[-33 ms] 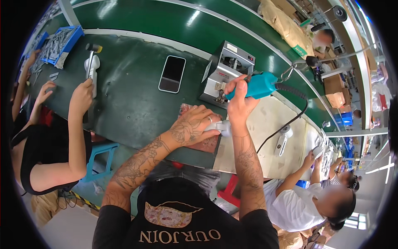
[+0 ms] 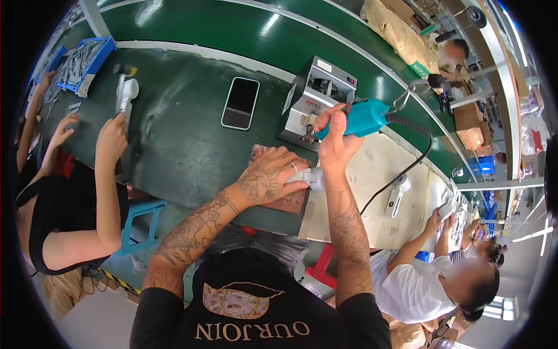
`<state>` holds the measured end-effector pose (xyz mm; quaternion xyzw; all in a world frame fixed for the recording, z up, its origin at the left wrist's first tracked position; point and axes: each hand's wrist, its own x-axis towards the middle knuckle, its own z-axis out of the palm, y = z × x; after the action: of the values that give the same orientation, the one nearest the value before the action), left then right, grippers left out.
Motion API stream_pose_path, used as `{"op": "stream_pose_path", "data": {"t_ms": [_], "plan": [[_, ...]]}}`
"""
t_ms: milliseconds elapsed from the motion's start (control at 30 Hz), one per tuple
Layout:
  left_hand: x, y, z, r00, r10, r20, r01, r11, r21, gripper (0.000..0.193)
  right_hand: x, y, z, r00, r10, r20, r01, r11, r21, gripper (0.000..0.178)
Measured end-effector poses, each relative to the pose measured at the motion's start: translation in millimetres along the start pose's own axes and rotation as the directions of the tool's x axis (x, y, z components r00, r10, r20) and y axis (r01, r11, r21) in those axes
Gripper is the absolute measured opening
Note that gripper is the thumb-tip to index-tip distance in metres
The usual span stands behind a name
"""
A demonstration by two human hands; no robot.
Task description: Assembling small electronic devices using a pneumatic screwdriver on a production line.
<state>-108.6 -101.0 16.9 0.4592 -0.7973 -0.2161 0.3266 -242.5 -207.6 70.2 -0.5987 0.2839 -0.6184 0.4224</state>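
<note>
My right hand [image 2: 337, 139] is wrapped round a teal electric screwdriver [image 2: 367, 119], held up over the table with its black cord trailing from the back end. Below it, my left hand [image 2: 266, 175] presses down on a white plastic part [image 2: 314, 178] with a rounded end. Most of that part is hidden under my fingers. It lies on a reddish-brown pad [image 2: 295, 202] at the table's near edge. The screwdriver's tip is hidden near the screw feeder [image 2: 317, 103], a silver and black machine just beyond my hands.
A phone [image 2: 240, 103] lies on the dark green table. At left, a co-worker's hand [image 2: 111, 139] grips a hammer beside a white part [image 2: 130, 89]. A blue bin [image 2: 87, 64] holds grey pieces. Another white part [image 2: 399, 195] lies on the pale sheet [image 2: 349, 203] at right.
The co-worker's hammer at left has shifted slightly and its head is blurred. My hands, the screwdriver and the white part show no visible movement.
</note>
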Motion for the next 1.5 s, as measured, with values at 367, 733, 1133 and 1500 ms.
{"op": "stream_pose_path", "data": {"t_ms": [367,733,1133,1500], "plan": [[0.7,0.0,1.8,0.996,0.039,-0.081,-0.033,0.996,0.081,0.047,-43.1,-39.8,-26.2,0.986,0.164,-0.021,-0.164,0.986,0.034,0.037],[-1.1,0.8,0.3,0.998,-0.003,-0.066,0.009,0.997,0.082,0.044,-51.6,-32.4,-29.2,0.990,0.139,-0.003,-0.138,0.986,0.097,0.036],[0.9,3.4,-0.3,0.999,-0.025,-0.029,0.027,0.995,0.092,0.044,-56.6,-18.7,-30.0,0.985,0.171,0.034,-0.172,0.984,0.038,0.041],[-1.5,1.9,1.8,0.999,0.014,-0.046,-0.007,0.987,0.160,0.045,-44.6,-31.0,-20.4,0.971,0.237,0.006,-0.236,0.968,-0.084,0.039]]}}
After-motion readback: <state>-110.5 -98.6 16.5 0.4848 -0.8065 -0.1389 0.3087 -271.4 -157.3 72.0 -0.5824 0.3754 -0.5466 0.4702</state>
